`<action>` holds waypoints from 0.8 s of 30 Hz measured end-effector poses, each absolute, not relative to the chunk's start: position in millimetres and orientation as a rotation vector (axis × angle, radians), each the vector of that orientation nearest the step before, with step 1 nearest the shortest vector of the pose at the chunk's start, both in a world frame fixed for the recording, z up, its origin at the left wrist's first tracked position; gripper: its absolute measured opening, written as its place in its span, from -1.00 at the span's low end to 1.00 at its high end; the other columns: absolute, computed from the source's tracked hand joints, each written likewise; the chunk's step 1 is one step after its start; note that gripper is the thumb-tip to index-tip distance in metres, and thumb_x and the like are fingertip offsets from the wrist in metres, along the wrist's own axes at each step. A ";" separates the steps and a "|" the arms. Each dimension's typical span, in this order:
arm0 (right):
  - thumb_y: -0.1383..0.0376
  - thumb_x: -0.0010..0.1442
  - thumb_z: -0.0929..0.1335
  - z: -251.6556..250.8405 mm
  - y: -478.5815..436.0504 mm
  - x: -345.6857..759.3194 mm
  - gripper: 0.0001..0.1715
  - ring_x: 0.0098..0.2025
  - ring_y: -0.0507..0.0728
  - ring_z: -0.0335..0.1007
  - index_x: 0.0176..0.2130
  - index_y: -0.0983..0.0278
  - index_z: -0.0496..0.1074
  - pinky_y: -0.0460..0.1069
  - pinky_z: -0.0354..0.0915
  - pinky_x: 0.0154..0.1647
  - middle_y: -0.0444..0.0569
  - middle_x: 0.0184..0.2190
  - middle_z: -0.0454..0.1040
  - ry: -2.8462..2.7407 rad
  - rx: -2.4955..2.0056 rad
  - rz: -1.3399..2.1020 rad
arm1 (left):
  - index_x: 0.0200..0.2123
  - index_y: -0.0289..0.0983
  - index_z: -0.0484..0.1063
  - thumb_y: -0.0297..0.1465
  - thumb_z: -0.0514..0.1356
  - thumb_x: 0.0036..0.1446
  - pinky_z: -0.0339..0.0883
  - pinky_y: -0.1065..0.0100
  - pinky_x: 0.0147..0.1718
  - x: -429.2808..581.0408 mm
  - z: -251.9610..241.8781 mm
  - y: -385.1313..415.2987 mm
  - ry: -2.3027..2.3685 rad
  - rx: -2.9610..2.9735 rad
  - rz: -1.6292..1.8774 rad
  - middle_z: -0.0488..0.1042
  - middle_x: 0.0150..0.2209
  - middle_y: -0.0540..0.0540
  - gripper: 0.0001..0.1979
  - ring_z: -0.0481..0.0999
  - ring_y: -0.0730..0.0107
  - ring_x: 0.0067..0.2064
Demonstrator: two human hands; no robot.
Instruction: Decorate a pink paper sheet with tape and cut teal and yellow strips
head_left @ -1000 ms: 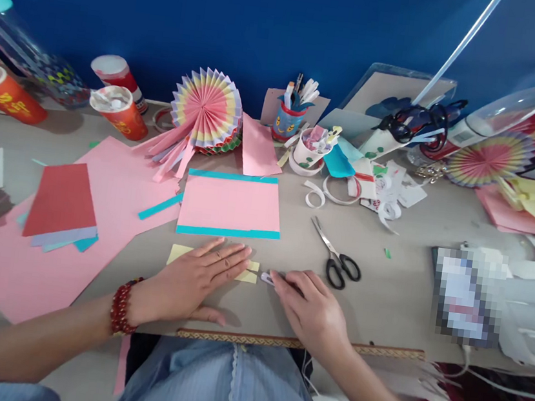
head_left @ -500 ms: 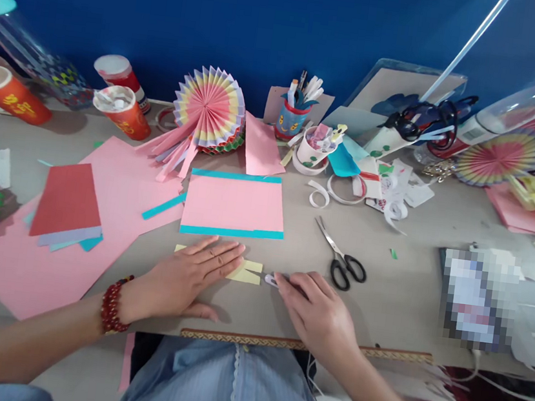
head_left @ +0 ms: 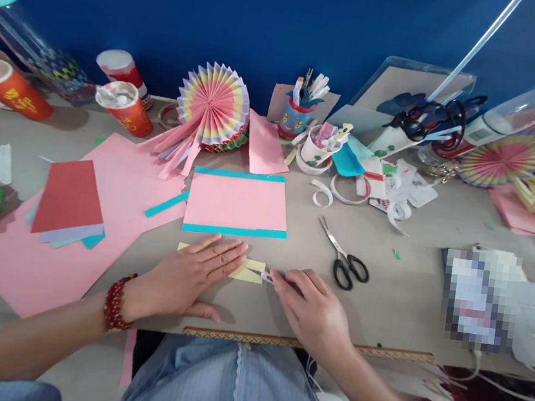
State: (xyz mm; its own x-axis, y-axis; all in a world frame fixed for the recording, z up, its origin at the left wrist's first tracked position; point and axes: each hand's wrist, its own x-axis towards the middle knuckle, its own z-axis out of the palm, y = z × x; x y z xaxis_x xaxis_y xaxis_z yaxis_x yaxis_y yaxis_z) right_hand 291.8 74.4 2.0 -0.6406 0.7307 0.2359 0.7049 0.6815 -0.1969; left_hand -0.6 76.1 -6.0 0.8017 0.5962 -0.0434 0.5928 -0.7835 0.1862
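My left hand [head_left: 190,275] lies flat with its fingers stretched over a pale yellow paper strip [head_left: 253,273], whose right end shows split in two. My right hand [head_left: 310,306] pinches a small light-coloured tool [head_left: 266,277], its tip at the split end of the strip; most of the tool is hidden by the fingers. Just beyond my hands lies a pink paper rectangle [head_left: 238,205] with blue strips along its top and bottom edges. Black-handled scissors [head_left: 344,255] rest to the right of the rectangle, their blades slightly apart.
Pink sheets [head_left: 134,210] with a red paper [head_left: 71,196] cover the left. A pleated rosette [head_left: 213,104], red cups [head_left: 123,108], a pen holder [head_left: 293,118] and curled white strips [head_left: 321,194] stand or lie at the back. A phone [head_left: 472,300] is at right.
My right hand has moved slightly left, bringing the tool's tip from beside the yellow strip onto its split end. My left hand stays flat on the strip. The view has shifted a little.
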 end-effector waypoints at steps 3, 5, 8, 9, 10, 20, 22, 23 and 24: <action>0.41 0.38 0.27 1.5 74.4 289.1 -0.69 -0.30 0.10 0.34 0.02 0.32 0.53 -0.02 0.33 -0.26 -0.01 -0.33 0.50 -2.585 -1.132 0.137 | 0.46 -0.34 -0.20 0.23 -0.13 0.24 -0.33 0.05 0.42 -0.8 -5.6 76.1 0.938 2.794 0.032 -0.14 0.47 -0.19 -0.03 -0.17 0.12 0.48; 0.42 0.38 0.27 2.1 74.0 289.6 -0.68 -0.29 0.10 0.34 0.03 0.33 0.52 -0.03 0.33 -0.24 0.00 -0.32 0.49 -2.588 -1.118 0.167 | 0.46 -0.34 -0.19 0.23 -0.13 0.25 -0.34 0.06 0.42 -1.2 -5.5 76.0 0.937 2.799 0.028 -0.15 0.47 -0.19 -0.03 -0.17 0.12 0.48; 0.42 0.38 0.26 3.2 73.9 289.5 -0.68 -0.29 0.10 0.35 0.04 0.33 0.52 -0.04 0.33 -0.25 0.00 -0.32 0.49 -2.588 -1.123 0.178 | 0.45 -0.35 -0.18 0.23 -0.12 0.24 -0.34 0.05 0.42 -1.5 -6.5 75.9 0.926 2.807 0.029 -0.15 0.47 -0.20 -0.02 -0.18 0.11 0.48; 0.41 0.38 0.26 3.3 74.1 288.4 -0.68 -0.30 0.09 0.35 0.03 0.32 0.52 -0.03 0.33 -0.25 0.00 -0.33 0.49 -2.586 -1.126 0.170 | 0.45 -0.36 -0.19 0.23 -0.12 0.25 -0.34 0.05 0.42 -1.4 -7.1 75.8 0.924 2.809 0.030 -0.15 0.47 -0.20 -0.02 -0.18 0.11 0.48; 0.41 0.39 0.27 3.3 74.4 286.7 -0.69 -0.30 0.09 0.35 0.03 0.32 0.52 -0.03 0.33 -0.26 -0.01 -0.33 0.49 -2.584 -1.128 0.159 | 0.45 -0.36 -0.19 0.22 -0.11 0.25 -0.35 0.05 0.42 -1.3 -7.7 75.8 0.925 2.810 0.031 -0.15 0.47 -0.20 -0.03 -0.18 0.11 0.48; 0.43 0.37 0.26 0.9 76.3 277.4 -0.71 -0.29 0.12 0.36 -0.02 0.35 0.52 -0.01 0.36 -0.24 0.01 -0.32 0.50 -2.582 -1.109 0.164 | 0.46 -0.32 -0.18 0.19 -0.09 0.28 -0.29 0.06 0.41 -11.5 3.3 77.1 0.936 2.802 0.071 -0.11 0.46 -0.19 -0.07 -0.12 0.10 0.47; 0.43 0.37 0.26 0.9 77.1 278.4 -0.71 -0.28 0.12 0.36 -0.01 0.37 0.51 0.00 0.37 -0.23 0.02 -0.32 0.50 -2.599 -1.070 0.160 | 0.45 -0.32 -0.17 0.19 -0.08 0.28 -0.30 0.05 0.41 -16.7 3.2 77.1 0.947 2.813 0.076 -0.09 0.46 -0.19 -0.08 -0.11 0.09 0.47; 0.43 0.38 0.25 0.9 77.5 278.9 -0.70 -0.28 0.12 0.36 0.00 0.38 0.51 0.00 0.37 -0.22 0.02 -0.32 0.50 -2.597 -1.060 0.157 | 0.45 -0.32 -0.17 0.19 -0.09 0.27 -0.30 0.05 0.41 -18.7 2.1 76.9 0.949 2.819 0.080 -0.09 0.46 -0.19 -0.07 -0.11 0.10 0.47; 0.43 0.38 0.25 1.0 77.8 279.3 -0.70 -0.28 0.13 0.36 0.00 0.39 0.50 0.01 0.37 -0.22 0.02 -0.31 0.50 -2.590 -1.055 0.159 | 0.46 -0.32 -0.17 0.19 -0.09 0.27 -0.30 0.06 0.41 -20.2 0.5 76.7 0.948 2.826 0.080 -0.09 0.46 -0.19 -0.07 -0.11 0.10 0.47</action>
